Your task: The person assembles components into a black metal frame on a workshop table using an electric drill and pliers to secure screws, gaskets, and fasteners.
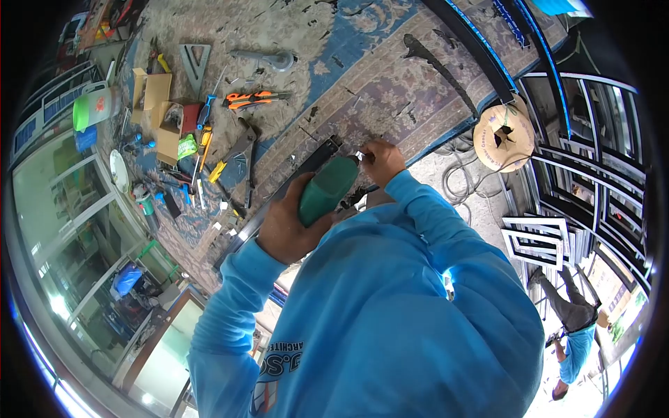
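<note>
My left hand is wrapped around a green, rounded, block-like object, which looks like the body of a power tool; its exact kind is not clear. My right hand is closed with its fingertips at the far end of the green object. A small shiny piece shows at those fingertips, too small to name. Just beyond my hands, a long black bar lies on the worn carpet.
Orange-handled tools, a metal set square, a blue screwdriver and cardboard boxes lie to the left. A cardboard reel, trailing cable and white frames are on the right. Another person stands lower right.
</note>
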Motion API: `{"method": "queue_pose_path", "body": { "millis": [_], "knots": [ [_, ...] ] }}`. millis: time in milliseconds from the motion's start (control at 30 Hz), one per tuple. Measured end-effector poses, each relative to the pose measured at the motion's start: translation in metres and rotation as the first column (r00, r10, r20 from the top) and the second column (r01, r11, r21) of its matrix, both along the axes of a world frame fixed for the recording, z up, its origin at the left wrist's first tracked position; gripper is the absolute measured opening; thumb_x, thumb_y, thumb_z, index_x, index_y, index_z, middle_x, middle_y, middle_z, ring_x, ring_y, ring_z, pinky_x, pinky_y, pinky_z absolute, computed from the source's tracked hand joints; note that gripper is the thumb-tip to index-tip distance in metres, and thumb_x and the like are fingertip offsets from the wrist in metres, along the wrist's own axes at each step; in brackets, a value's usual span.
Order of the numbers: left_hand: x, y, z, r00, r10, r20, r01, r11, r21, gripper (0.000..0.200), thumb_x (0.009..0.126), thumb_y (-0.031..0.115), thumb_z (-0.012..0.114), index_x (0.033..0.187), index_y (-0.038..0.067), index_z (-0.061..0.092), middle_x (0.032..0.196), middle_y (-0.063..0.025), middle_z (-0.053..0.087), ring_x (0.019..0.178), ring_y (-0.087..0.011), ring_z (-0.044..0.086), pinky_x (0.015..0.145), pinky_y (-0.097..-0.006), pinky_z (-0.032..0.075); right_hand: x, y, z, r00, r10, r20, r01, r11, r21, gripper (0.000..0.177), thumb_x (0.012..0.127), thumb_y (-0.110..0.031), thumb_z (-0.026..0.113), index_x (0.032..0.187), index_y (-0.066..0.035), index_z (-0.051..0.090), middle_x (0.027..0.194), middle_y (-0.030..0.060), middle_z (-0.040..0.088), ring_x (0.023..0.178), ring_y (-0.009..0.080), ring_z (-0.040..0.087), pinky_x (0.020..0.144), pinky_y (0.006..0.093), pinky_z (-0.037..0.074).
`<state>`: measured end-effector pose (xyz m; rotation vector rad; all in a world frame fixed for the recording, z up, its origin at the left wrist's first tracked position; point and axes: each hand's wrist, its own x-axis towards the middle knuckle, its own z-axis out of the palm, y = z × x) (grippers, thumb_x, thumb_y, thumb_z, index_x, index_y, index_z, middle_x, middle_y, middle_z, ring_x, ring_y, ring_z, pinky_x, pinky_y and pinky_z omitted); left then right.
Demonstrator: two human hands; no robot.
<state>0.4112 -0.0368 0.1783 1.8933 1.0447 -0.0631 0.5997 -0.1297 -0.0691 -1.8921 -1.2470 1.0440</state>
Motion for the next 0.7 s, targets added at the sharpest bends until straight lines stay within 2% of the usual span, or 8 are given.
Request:
{"method": "queue_pose_path", "body": {
  "millis": [167, 367, 467, 567, 600, 633, 667, 700],
  "knots": [
    [-0.005, -0.012, -0.006, 0.996, 0.051, 0.08, -0.054, 0.998, 0.033, 0.069, 0.081, 0.027, 0.078, 0.136, -0.001, 0.045, 0.1, -0.0283, 0.07, 0.095, -0.0444, 0.07, 0.08, -0.0473, 0.058, -0.001, -0.001, -0.004, 1.0, 0.006, -0.01, -0.005, 1.0, 0.024, 0.016, 0.08, -0.012, 0.068, 0.096, -0.009, 0.07, 0.096, 0.0121, 0.066, 0.089, 0.0371, 0.066, 0.078, 0.0463, 0.055],
    [-0.006, -0.025, -0.001, 0.995, 0.086, -0.043, -0.088, 0.994, -0.064, 0.07, 0.082, 0.025, 0.078, 0.139, 0.0, 0.045, 0.112, -0.0279, 0.067, 0.1, -0.0416, 0.07, 0.083, -0.0441, 0.056, 0.0, -0.001, 0.004, 0.999, -0.037, 0.002, 0.037, 0.996, 0.076, 0.013, 0.078, -0.012, 0.071, 0.089, -0.006, 0.069, 0.09, 0.0142, 0.067, 0.087, 0.036, 0.066, 0.076, 0.0449, 0.054],
    [-0.016, -0.036, 0.002, 0.933, -0.235, -0.275, 0.254, 0.967, 0.035, 0.074, 0.081, 0.024, 0.079, 0.142, 0.001, 0.045, 0.111, -0.0259, 0.067, 0.097, -0.0399, 0.07, 0.082, -0.0434, 0.056, -0.001, -0.003, -0.006, 0.996, -0.078, -0.043, 0.081, 0.994, 0.07, 0.013, 0.077, -0.011, 0.072, 0.087, -0.005, 0.068, 0.088, 0.0151, 0.068, 0.084, 0.0353, 0.067, 0.075, 0.0442, 0.055],
    [-0.051, -0.032, -0.027, 0.966, -0.257, 0.003, 0.253, 0.95, 0.181, 0.075, 0.082, 0.025, 0.079, 0.145, 0.003, 0.044, 0.107, -0.0245, 0.068, 0.091, -0.0399, 0.07, 0.076, -0.0444, 0.057, -0.004, -0.006, -0.003, 0.993, -0.112, -0.043, 0.115, 0.989, 0.094, 0.013, 0.076, -0.01, 0.073, 0.087, -0.005, 0.068, 0.087, 0.0154, 0.068, 0.082, 0.0352, 0.067, 0.073, 0.0437, 0.055],
    [-0.052, -0.023, -0.027, 0.999, -0.046, 0.028, 0.047, 0.998, -0.03, 0.074, 0.083, 0.025, 0.079, 0.145, 0.004, 0.044, 0.107, -0.0243, 0.068, 0.09, -0.04, 0.07, 0.075, -0.0453, 0.056, -0.005, -0.006, -0.002, 0.992, -0.127, -0.021, 0.129, 0.985, 0.114, 0.013, 0.076, -0.01, 0.073, 0.087, -0.005, 0.068, 0.087, 0.0154, 0.068, 0.081, 0.0354, 0.068, 0.073, 0.0436, 0.056],
    [-0.049, -0.009, -0.027, 0.986, 0.168, 0.009, -0.161, 0.957, -0.242, 0.073, 0.084, 0.025, 0.078, 0.145, 0.005, 0.044, 0.107, -0.0241, 0.068, 0.089, -0.04, 0.07, 0.074, -0.0461, 0.056, -0.006, -0.006, -0.001, 0.99, -0.143, 0.002, 0.141, 0.981, 0.132, 0.013, 0.076, -0.01, 0.073, 0.087, -0.005, 0.068, 0.086, 0.0154, 0.068, 0.08, 0.0356, 0.068, 0.072, 0.0435, 0.056],
    [-0.043, 0.005, -0.028, 0.928, 0.368, -0.053, -0.353, 0.828, -0.436, 0.072, 0.084, 0.025, 0.078, 0.145, 0.006, 0.044, 0.106, -0.0239, 0.068, 0.088, -0.0401, 0.07, 0.073, -0.047, 0.056, -0.008, -0.007, -0.001, 0.987, -0.157, 0.028, 0.151, 0.977, 0.15, 0.012, 0.076, -0.01, 0.073, 0.087, -0.005, 0.068, 0.086, 0.0154, 0.068, 0.079, 0.0357, 0.068, 0.071, 0.0434, 0.056],
    [-0.032, 0.019, -0.025, 0.958, 0.284, -0.021, -0.268, 0.872, -0.41, 0.074, 0.082, 0.027, 0.078, 0.144, 0.007, 0.044, 0.106, -0.0248, 0.068, 0.085, -0.041, 0.07, 0.072, -0.0487, 0.056, -0.01, -0.009, -0.003, 0.987, -0.157, 0.036, 0.15, 0.976, 0.158, 0.012, 0.076, -0.01, 0.073, 0.087, -0.005, 0.068, 0.086, 0.0153, 0.069, 0.079, 0.0355, 0.068, 0.071, 0.043, 0.056]
  ]
}}
